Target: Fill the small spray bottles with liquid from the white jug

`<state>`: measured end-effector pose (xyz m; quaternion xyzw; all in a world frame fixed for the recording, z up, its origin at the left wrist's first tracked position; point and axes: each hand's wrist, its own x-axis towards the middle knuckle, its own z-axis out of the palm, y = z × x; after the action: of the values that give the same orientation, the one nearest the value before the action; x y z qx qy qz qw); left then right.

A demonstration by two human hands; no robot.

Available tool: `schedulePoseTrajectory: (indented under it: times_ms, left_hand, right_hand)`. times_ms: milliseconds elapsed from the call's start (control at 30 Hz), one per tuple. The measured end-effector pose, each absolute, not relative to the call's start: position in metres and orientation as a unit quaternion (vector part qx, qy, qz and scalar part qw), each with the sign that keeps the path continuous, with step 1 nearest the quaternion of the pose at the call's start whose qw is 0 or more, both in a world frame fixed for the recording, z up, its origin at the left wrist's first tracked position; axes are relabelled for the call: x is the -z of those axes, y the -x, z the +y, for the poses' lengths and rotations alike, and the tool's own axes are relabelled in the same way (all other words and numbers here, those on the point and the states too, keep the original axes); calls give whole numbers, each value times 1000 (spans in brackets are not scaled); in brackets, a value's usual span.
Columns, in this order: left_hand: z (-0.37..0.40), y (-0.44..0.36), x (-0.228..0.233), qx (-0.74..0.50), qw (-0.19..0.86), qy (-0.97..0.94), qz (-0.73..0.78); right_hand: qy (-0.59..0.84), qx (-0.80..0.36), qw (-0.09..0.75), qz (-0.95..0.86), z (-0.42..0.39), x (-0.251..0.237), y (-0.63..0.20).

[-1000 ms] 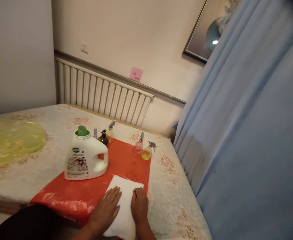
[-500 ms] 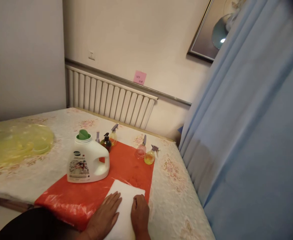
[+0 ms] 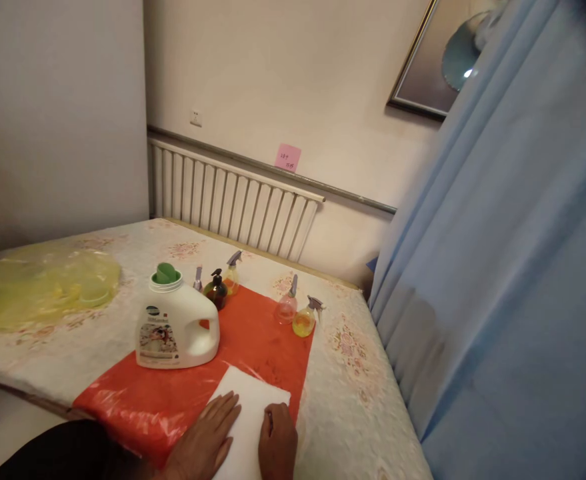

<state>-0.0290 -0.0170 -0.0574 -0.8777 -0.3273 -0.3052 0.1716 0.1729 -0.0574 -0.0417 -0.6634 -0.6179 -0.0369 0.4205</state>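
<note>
floral-covered surface (image 3: 363, 423) across the lower frame, red sheet (image 3: 265, 333) on it. white cloth (image 3: 255, 393) at lower centre, directly under our hands, long axis running up-frame; both equally near. left hand (image 3: 205, 433) palm-down on its left side, fingers extended, barely apart; right hand (image 3: 279, 440) curled at its right edge, whether clamping it we cannot tell.

Soft, rather dim, warm-toned light covers the wall (image 3: 293, 67); a small glare spot sits on the framed picture (image 3: 423, 73), upper right; pale sheen streaks the red sheet (image 3: 267, 327), lower left; the white pad (image 3: 247, 420), bottom centre, looks bright, nearly textureless; shadow darkens the curtain's (image 3: 513, 233) folds; the upper-right corner blackens; the bottle's (image 3: 197, 347) small print blurs.
</note>
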Motion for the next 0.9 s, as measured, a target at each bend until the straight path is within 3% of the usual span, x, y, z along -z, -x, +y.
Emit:
schedulePoseTrajectory:
  times_ms: [667, 900]
  left_hand:
    - [-22, 29, 45, 294, 219, 868, -334]
    - [-17, 28, 62, 307, 175, 871, -341]
  right_hand:
    - [615, 83, 470, -628, -53, 47, -178]
    - [630, 75, 463, -620, -52, 56, -178]
